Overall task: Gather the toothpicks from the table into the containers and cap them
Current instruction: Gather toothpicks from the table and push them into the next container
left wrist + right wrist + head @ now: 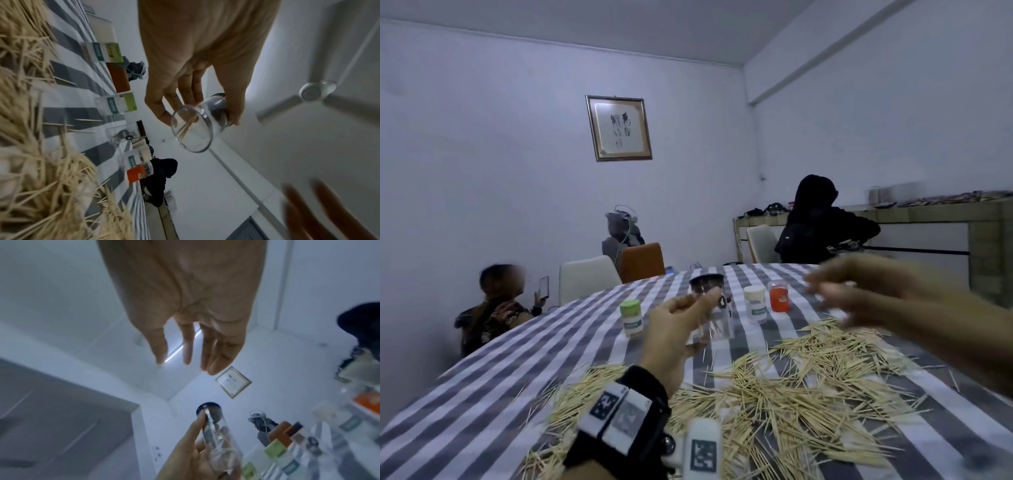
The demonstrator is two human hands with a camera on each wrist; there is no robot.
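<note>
Clear container (711,313), black cap on, few toothpicks inside, is held above the table by your left hand (677,334), fingers wrapped round it. Uncap first. Right hand (866,291) blurred, fingers loosely spread, empty. Toothpicks (784,387) piled below; grab bundles, aligned.

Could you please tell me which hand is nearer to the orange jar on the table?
Right. The right hand hovers just right of the orange jar; the left hand holds a clear jar farther left.

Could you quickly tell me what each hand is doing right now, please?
Left hand: grips a clear container with a few toothpicks inside.
Right hand: open, fingers relaxed, holding nothing.
</note>
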